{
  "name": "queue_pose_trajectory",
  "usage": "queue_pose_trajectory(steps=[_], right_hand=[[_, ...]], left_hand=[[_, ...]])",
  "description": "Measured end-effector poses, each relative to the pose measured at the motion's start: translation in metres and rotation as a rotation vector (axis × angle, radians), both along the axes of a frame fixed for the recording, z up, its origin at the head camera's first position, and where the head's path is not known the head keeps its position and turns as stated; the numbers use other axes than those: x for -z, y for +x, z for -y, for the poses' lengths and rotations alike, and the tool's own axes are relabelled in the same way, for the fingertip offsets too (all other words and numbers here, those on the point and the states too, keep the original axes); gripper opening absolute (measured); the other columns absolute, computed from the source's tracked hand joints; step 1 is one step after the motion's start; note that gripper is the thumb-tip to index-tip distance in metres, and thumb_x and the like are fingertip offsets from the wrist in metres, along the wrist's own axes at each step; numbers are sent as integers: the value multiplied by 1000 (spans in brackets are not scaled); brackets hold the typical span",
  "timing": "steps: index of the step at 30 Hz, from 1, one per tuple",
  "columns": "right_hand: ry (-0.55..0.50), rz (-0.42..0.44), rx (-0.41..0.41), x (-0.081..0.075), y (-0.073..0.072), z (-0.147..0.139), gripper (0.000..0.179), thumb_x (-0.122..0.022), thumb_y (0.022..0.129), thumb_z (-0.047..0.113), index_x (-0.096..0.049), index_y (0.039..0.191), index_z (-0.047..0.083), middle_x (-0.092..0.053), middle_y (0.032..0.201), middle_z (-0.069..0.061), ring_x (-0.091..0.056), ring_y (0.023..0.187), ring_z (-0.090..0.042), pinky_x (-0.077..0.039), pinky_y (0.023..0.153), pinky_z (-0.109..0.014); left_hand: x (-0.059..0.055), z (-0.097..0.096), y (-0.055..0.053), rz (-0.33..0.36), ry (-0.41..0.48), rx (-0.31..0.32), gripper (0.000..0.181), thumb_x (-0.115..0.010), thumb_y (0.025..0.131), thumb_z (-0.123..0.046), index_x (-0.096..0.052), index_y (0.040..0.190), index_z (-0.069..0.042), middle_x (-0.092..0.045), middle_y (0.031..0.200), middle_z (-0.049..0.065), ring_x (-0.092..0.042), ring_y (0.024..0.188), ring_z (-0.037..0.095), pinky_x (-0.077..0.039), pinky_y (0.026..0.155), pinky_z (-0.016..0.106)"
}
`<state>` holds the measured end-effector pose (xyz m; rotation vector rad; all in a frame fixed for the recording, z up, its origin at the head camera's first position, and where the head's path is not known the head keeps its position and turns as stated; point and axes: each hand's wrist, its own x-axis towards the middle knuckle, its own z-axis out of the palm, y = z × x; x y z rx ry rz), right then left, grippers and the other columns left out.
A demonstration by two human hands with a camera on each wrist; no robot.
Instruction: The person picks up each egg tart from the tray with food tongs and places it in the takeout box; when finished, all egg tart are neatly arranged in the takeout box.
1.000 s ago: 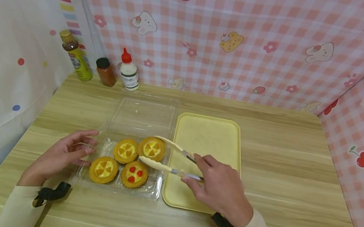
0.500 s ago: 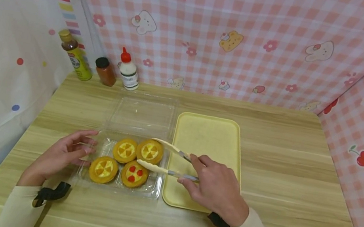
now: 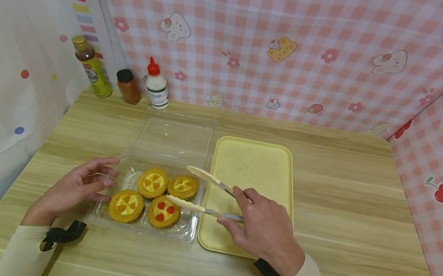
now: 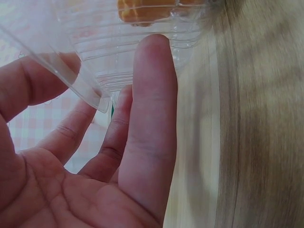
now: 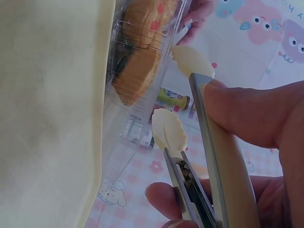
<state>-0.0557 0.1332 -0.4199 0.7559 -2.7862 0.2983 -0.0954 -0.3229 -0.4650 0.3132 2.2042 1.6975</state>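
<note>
Held by our right hand: tongs, arms well spread, nothing seen clamped; between their tips, in the clear container, the rear right tart, tilted now where half a second ago it shows flatter; we read it as nudged, not secured; red-topped tart and rear left tart, crowding it; container's side, between it and yellow tray; our left hand, fingers loosely bent, beside the container's left edge, contact unclear; red-capped bottle, farther back.
</note>
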Motion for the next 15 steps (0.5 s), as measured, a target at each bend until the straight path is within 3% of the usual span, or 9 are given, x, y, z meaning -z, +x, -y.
queue_pose_trajectory(steps=[9, 15], right_hand=[[-45, 14, 9, -3, 0, -7, 71, -80, 86, 62, -72, 134, 10, -77, 116, -7, -74, 76, -18, -57, 54, -33], [-115, -7, 20, -5, -2, -17, 69, -83, 85, 58, -73, 132, 9, -78, 116, -8, -73, 70, -19, -57, 53, -34]], left_hand=[[2, 1, -1, 0, 0, -1, 54, -55, 111, -12, -37, 162, -5, -58, 133, 6, -69, 113, 11, -67, 82, 36], [2, 1, -1, -6, 3, 2, 54, -55, 111, -11, -37, 162, -5, -59, 133, 5, -69, 112, 12, -67, 81, 36]])
